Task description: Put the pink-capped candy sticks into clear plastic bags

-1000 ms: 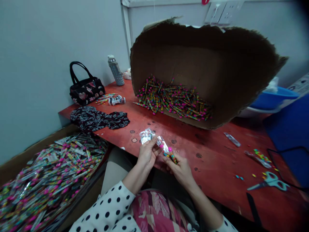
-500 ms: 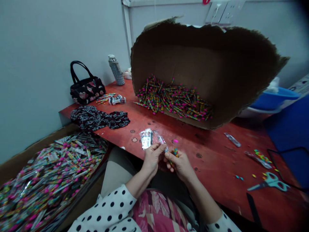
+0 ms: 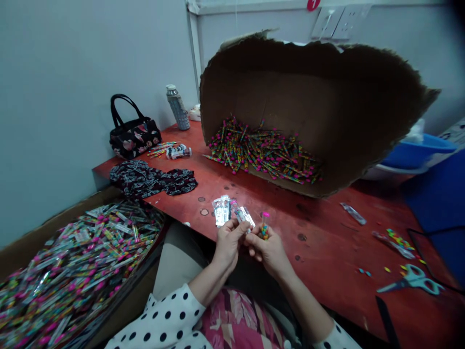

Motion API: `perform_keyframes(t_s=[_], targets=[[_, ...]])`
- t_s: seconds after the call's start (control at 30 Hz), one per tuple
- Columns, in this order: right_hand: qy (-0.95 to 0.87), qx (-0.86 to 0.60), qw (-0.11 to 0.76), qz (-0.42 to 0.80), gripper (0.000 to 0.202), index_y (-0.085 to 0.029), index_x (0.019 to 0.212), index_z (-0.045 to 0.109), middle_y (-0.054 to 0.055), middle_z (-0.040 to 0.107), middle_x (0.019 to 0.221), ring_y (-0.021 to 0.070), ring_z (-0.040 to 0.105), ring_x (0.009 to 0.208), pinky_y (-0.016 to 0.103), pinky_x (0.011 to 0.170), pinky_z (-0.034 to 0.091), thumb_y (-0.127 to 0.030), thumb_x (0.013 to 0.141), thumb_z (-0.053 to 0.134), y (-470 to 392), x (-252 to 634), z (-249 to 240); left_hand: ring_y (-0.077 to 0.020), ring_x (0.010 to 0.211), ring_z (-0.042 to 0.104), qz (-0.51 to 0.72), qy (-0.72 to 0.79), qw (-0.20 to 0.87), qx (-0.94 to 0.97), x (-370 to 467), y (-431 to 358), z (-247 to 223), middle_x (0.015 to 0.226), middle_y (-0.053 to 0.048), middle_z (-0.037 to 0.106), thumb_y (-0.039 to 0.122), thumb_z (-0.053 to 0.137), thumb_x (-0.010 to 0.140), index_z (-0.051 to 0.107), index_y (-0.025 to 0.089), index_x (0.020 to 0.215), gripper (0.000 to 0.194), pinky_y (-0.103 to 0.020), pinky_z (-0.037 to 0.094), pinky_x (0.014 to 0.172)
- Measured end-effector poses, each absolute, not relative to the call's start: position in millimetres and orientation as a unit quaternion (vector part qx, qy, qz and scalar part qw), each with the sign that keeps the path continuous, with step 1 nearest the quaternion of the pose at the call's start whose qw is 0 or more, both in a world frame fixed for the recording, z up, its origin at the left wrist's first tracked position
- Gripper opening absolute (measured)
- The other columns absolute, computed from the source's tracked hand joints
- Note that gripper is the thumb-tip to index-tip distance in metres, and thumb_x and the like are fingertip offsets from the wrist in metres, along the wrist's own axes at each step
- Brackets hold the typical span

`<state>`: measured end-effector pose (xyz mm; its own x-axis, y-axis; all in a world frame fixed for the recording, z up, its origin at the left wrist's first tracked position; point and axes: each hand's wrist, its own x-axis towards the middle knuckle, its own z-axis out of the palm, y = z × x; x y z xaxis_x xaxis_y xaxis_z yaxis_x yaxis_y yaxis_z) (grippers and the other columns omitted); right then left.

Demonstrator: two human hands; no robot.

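Note:
My left hand (image 3: 228, 241) is closed, thumb against fingers, on a clear packet (image 3: 242, 213) with a pink end and a silvery strip. Beside it my right hand (image 3: 269, 248) grips a clear tube (image 3: 265, 227) with a pink cap and coloured candies inside. The fingertips of both hands nearly meet over the front edge of the red table (image 3: 203, 184). Just beyond my left hand, a small pile of silvery printed strips (image 3: 221, 209) lies on the table.
A torn cardboard box (image 3: 290, 97) holds many candy sticks (image 3: 261, 150). At the lower left, another box is full of filled tubes (image 3: 80, 261). A handbag (image 3: 134, 138), bottle (image 3: 178, 107), patterned cloth (image 3: 152, 178), scissors (image 3: 414, 280) and loose candies (image 3: 399, 237) lie around.
The packet at my left hand now sticks up more, its pink end and silvery strip showing. My right hand has turned the tube slightly. The whole view has shifted a little.

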<state>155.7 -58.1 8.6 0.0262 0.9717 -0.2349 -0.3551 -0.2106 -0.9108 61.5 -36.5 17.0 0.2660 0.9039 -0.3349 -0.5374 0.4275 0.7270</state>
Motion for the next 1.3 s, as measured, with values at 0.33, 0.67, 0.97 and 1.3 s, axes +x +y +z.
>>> perform_keyframes(t_s=[0.33, 0.67, 0.97, 1.3], targets=[[-0.499, -0.586, 0.440, 0.463, 0.026, -0.018, 0.077, 0.055, -0.001, 0.059, 0.057, 0.0108, 0.050, 0.043, 0.021, 0.041, 0.034, -0.043, 0.079, 0.053, -40, 181, 12, -0.0164, 0.074, 0.065, 0.747, 0.371, 0.537, 0.128, -32, -10, 45, 0.079, -0.007, 0.067, 0.060, 0.056, 0.069, 0.060, 0.012, 0.084, 0.050, -0.027, 0.054, 0.066], [-0.708, -0.682, 0.142, 0.114, 0.013, -0.019, 0.080, 0.062, 0.006, 0.063, 0.079, 0.0170, 0.056, 0.070, 0.024, 0.056, 0.029, -0.026, 0.081, 0.051, 13, 193, -4, -0.0126, 0.065, 0.063, 0.554, 0.458, 0.646, 0.256, 3, -15, 10, 0.074, -0.005, 0.065, 0.036, 0.071, 0.066, 0.064, 0.011, 0.084, 0.031, -0.023, 0.052, 0.063], [-0.718, -0.653, 0.189, 0.149, 0.024, -0.017, 0.070, 0.060, 0.001, 0.059, 0.064, 0.0133, 0.051, 0.059, 0.022, 0.051, 0.027, -0.030, 0.083, 0.045, 15, 192, 0, -0.0134, 0.065, 0.061, 0.422, 0.496, 0.549, 0.524, 29, -5, -7, 0.085, -0.005, 0.066, 0.039, 0.067, 0.068, 0.062, 0.016, 0.106, 0.045, -0.024, 0.051, 0.059], [-0.657, -0.600, 0.372, 0.264, 0.023, -0.019, 0.072, 0.061, 0.000, 0.058, 0.065, 0.0132, 0.050, 0.061, 0.022, 0.057, 0.035, -0.036, 0.081, 0.049, -1, 190, 27, -0.0078, 0.035, 0.047, 0.377, 0.490, 0.620, 0.483, 42, 0, 0, 0.048, -0.002, 0.058, 0.044, 0.064, 0.068, 0.066, 0.014, 0.065, 0.031, -0.016, 0.031, 0.033]])
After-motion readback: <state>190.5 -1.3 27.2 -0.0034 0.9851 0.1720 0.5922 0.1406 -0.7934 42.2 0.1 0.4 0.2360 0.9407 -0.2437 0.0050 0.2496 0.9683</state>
